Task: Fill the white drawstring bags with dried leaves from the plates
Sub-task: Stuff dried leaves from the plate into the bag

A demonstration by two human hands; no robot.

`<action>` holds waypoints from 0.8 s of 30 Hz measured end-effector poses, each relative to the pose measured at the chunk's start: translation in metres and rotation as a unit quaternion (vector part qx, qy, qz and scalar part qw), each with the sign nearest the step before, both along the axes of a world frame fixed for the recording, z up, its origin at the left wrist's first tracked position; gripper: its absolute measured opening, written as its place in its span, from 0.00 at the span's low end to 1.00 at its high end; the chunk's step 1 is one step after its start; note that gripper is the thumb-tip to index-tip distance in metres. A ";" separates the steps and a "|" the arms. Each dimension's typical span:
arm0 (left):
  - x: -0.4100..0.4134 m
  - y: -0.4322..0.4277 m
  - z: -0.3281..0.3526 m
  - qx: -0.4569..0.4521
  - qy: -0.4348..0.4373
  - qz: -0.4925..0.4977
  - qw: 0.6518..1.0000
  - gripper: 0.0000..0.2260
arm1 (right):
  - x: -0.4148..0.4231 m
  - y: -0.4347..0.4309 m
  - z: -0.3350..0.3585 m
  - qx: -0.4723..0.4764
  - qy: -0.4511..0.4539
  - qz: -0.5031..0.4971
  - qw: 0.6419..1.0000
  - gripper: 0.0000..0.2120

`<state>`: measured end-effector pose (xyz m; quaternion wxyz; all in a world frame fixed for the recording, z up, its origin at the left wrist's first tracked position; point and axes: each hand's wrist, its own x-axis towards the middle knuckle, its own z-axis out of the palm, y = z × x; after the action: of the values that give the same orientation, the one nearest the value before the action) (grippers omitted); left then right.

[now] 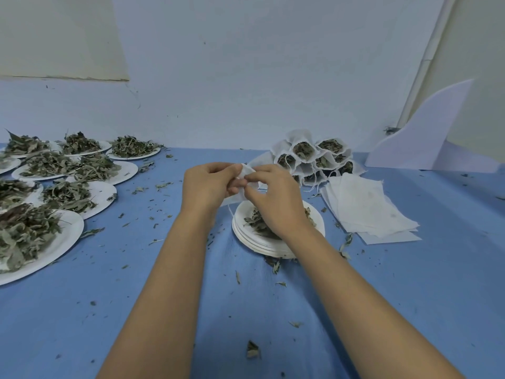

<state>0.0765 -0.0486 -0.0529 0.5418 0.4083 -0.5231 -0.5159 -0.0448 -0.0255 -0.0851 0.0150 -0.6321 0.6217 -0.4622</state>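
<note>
Full plates (69, 231): well off to the L of the grips, overlapping rows on the bench (164, 296), each heaped w/ dried leaves (24, 231). Prob. stock waiting its turn, kept out of the work zone.
Loose bits (252, 350): scattered on the bench below and L of the grips. Spill from handling, I'd guess.
L grip (207, 184): raised off the bench, fingers curled, pinching one edge of the bag (246, 170) at its mouth.
Bag: between both grips, touching both, held in the air. Its body hangs below the L grip and looks flat, no leaves seen in it. A string (231, 210) dangles beneath.
R grip (276, 201): thumb + forefinger pinch the opposite edge of the mouth, other fingers loosely bent. Pinches on opposing edges = prob. pulling the mouth apart for filling; can't rule out fiddling w/ the string.
Plate stack (246, 239): directly under the R grip, partly hidden by it, w/ a small heap (254, 222) of leaves on top. Bag likely held over it so drops land on the plate.
Filled bags (308, 157): piled beyond and R of the grips, mouths toward camera, leaves showing. Done ones, parked out of the way.
Empty bags (366, 209): flat stack just R of the plate stack, near the R grip for easy reach.
White sheet (420, 138): far R, propped at the wall (246, 77).
Progress: several bags done, many plates left, so early-to-mid by my guess.
</note>
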 end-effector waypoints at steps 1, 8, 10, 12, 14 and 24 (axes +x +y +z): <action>0.001 -0.002 0.000 -0.004 -0.007 0.011 1.000 0.04 | 0.001 0.002 0.002 -0.008 -0.053 0.019 0.998 0.07; -0.005 -0.002 -0.006 -0.072 -0.131 0.074 0.986 0.07 | -0.041 0.023 0.023 0.098 -0.056 0.022 0.993 0.13; -0.008 0.000 -0.006 -0.089 -0.139 0.083 0.983 0.07 | -0.049 0.028 0.024 0.201 0.091 0.017 0.975 0.24; -0.009 0.000 -0.006 -0.098 -0.139 0.098 0.981 0.05 | -0.048 0.031 0.022 0.264 0.175 0.033 0.948 0.30; -0.010 0.000 -0.007 -0.095 -0.139 0.107 0.980 0.03 | -0.043 0.032 0.019 0.298 0.191 0.053 0.934 0.29; -0.011 -0.001 -0.010 -0.079 -0.128 0.111 0.982 0.04 | -0.039 0.030 0.007 0.228 0.169 -0.008 0.959 0.14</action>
<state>0.0655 -0.0491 -0.0626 0.5547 0.4828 -0.5785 -0.3530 -0.0837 0.0048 -0.0779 0.0497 -0.6757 0.7093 -0.1944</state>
